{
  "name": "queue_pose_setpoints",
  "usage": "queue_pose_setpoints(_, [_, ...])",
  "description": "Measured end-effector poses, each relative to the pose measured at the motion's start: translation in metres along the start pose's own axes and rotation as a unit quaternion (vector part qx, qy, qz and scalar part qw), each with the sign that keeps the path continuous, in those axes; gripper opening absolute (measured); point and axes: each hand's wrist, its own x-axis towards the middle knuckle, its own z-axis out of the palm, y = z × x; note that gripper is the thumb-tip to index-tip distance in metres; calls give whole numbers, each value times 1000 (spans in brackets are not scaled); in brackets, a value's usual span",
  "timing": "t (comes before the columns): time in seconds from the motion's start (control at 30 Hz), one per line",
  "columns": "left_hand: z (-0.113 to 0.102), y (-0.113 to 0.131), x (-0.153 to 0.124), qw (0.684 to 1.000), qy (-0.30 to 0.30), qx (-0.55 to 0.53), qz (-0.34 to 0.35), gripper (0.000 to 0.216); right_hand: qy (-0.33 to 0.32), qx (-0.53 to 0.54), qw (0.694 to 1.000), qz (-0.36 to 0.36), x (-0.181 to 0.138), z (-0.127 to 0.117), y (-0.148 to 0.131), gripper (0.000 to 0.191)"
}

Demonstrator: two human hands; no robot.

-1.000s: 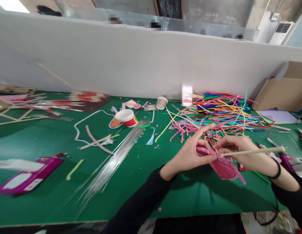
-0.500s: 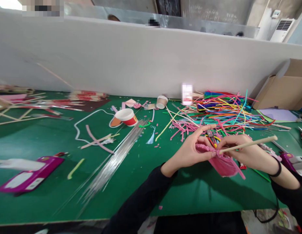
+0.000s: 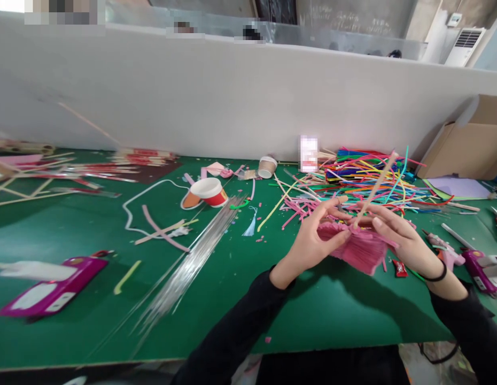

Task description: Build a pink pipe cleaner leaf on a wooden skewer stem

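Observation:
My left hand (image 3: 312, 240) pinches the gathered top of a pink pleated paper piece (image 3: 358, 251) held just above the green table (image 3: 92, 230). My right hand (image 3: 396, 238) grips the same piece from the right, together with a thin wooden stick (image 3: 374, 190) that points up and away from me. Both hands are closed on the work. A black band circles my right wrist. Behind my hands lies a heap of coloured pipe cleaners (image 3: 364, 176).
A bundle of thin silver wires (image 3: 192, 256) lies diagonally mid-table. A tipped red-and-white paper cup (image 3: 208, 192), a small brown cup (image 3: 266, 167), a magenta package (image 3: 52, 291), a glue gun (image 3: 483, 264) and a cardboard box (image 3: 468, 144) are around. A white wall backs the table.
The stick has swung from lying nearly level, pointing right, to pointing up and away. Both hands rose slightly and the pink piece spread wider.

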Motion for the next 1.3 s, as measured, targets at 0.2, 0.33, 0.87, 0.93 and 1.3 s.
queue_pose_setpoints(0.2, [0,0,-1,997,68,21,0,51,254,-231,929,-134,-28,11,3,26])
queue_pose_setpoints(0.33, [2,-1,-2,997,70,6,-15,53,262,-289,912,-128,-30,16,6,14])
queue_pose_setpoints(0.87, [3,0,0,998,40,-9,-46,59,218,-273,929,-124,-4,7,-16,8])
queue_pose_setpoints(0.93, [3,2,0,997,38,-8,-61,60,219,-271,931,-106,-2,7,-18,8])
queue_pose_setpoints(1.3, [6,26,-2,992,16,114,-50,44,162,-301,924,-172,-7,19,-31,8])
